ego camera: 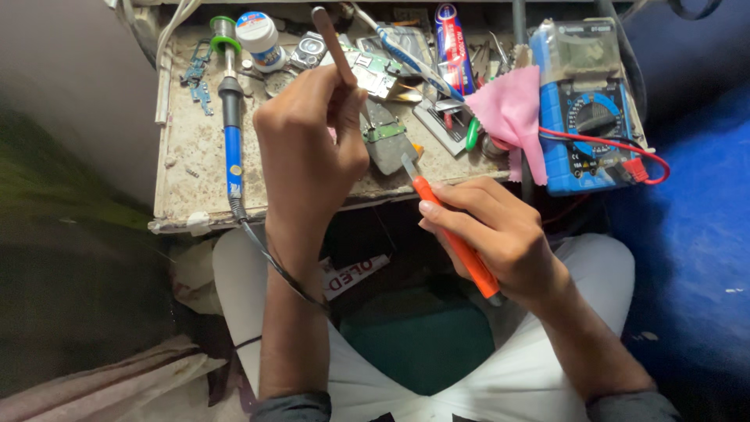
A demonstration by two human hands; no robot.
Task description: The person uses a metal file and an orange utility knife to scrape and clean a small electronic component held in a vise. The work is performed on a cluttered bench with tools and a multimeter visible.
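Note:
My left hand [308, 148] is raised over the small worn workbench [195, 148], closed around a thin brown stick-like tool [332, 43] whose end points up and away. My right hand [500, 234] grips an orange utility knife [461, 246], its short blade [408, 166] pointing toward the bench's front edge. Just beyond the blade lies a small green and grey circuit board piece [387, 137]. The two hands are apart, the knife tip close to my left thumb.
A blue-handled soldering iron [232, 125] lies on the left with its cord hanging over the edge. A blue multimeter [586, 117] with red leads sits right, a pink cloth [512, 109] beside it. A white jar [259, 39], a tube, tweezers and phone parts crowd the back.

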